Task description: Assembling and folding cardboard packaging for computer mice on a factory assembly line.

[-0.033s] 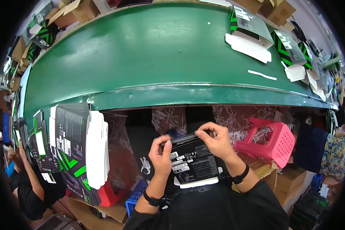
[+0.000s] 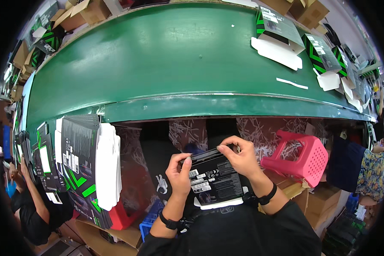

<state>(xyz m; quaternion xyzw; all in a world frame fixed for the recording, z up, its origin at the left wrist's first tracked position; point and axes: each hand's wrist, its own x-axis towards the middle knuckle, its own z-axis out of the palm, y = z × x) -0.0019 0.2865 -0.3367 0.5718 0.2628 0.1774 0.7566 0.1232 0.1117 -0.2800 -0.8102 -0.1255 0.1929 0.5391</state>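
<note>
Black carton (image 2: 217,182), left hand (image 2: 179,174), right hand (image 2: 242,158) pinching it, almost unmoved.

On my feed, the wearer I'm linked to has on a plain black short-sleeved T-shirt (image 2: 243,232), spread along the lower edge of the frame, with a small grey outlined print (image 2: 228,209) on the chest. I see a black band on each wrist, one at lower centre-left (image 2: 170,223), one at lower centre-right (image 2: 268,195). Both the left hand (image 2: 179,175) and right hand (image 2: 243,158) are ungloved.
</note>
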